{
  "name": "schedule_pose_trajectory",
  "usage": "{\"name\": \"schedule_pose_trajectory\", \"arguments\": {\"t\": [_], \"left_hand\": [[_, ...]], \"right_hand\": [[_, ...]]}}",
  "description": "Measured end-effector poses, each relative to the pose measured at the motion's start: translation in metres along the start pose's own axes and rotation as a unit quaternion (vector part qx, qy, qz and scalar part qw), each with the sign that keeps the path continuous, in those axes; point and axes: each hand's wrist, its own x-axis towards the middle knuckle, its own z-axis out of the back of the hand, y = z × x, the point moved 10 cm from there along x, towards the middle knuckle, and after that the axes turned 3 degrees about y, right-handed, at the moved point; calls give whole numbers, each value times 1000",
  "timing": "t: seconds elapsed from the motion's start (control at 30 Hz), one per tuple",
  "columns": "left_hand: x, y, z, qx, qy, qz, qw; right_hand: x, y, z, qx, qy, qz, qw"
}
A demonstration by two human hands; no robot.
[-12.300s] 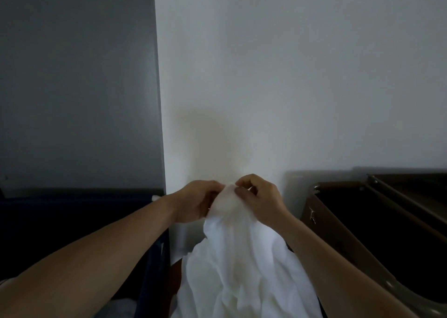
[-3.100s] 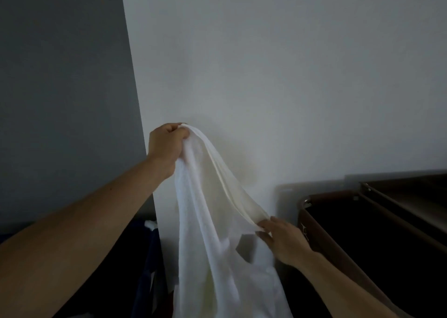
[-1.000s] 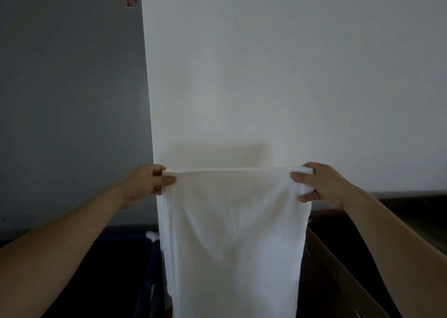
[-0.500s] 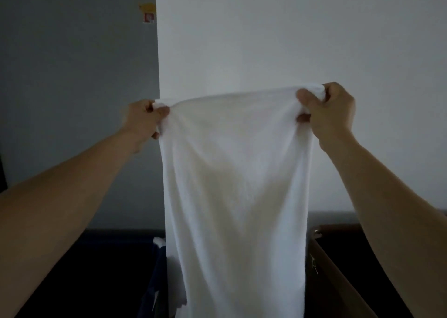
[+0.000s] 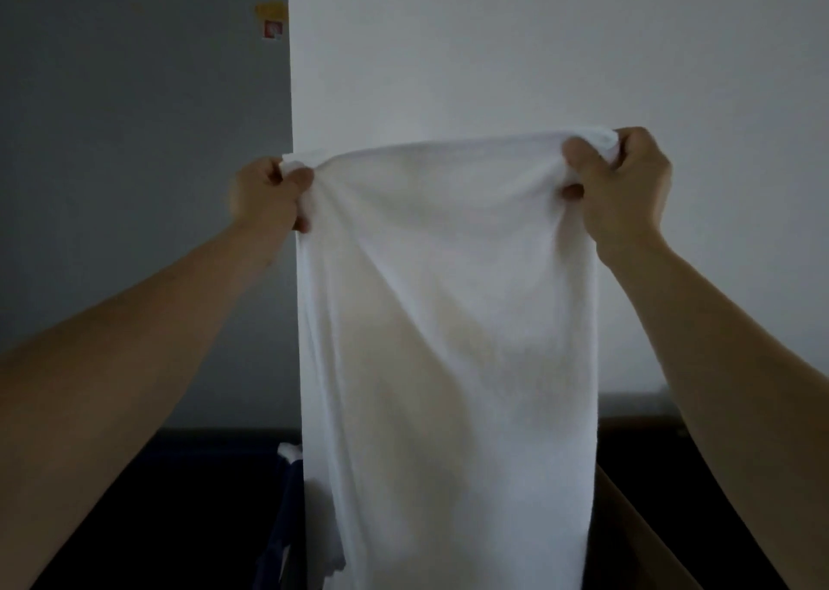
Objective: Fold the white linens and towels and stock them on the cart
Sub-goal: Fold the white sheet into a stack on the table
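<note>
**Hanging linen, hidden hem: where the fold could fail**

The white wall (image 5: pixel 538 51) and the grey wall (image 5: pixel 134 140) beside it fill the background. They pose no hazard, though the dim light makes edges hard to read, so a crooked fold could pass unnoticed.

The white linen (image 5: pixel 448 320) hangs in front of the white wall, held up by its top edge and dropping out of view at the bottom. Its lower end cannot be seen, and if it trails in whatever lies below it may snag or get soiled. The top edge sags a little and long creases run diagonally down the cloth, so a fold made now would probably press those wrinkles in.

Below left is a dark blue bin (image 5: pixel 280 540) with a scrap of white cloth at its rim. Below right is the brown edge of a container (image 5: pixel 637 540) — possibly the cart, though I cannot tell. Either rim could catch the hanging end.

The left hand (image 5: pixel 269 194) grips the top left corner, fingers curled round bunched cloth. The right hand (image 5: pixel 623 190), slightly higher, grips the top right corner the same way. With the corners bunched rather than pinched flat, matching them may come out uneven — and a slack grip on either side would drop half the linen.

The small sticker (image 5: pixel 272 21) on the grey wall plays no part.
</note>
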Motion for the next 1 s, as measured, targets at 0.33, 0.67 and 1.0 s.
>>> {"name": "schedule_pose_trajectory", "arguments": {"t": [0.33,0.67,1.0], "left_hand": [[-27,96,-21,-90,114,141,979],[-65,157,-42,-117,167,209,957],[45,25,-44,-136,-18,44,989]], "right_hand": [[-49,-72,-22,-54,228,-150,961],[-103,-161,-18,18,307,-286,907],[22,-52,-28,92,54,-71,992]]}}
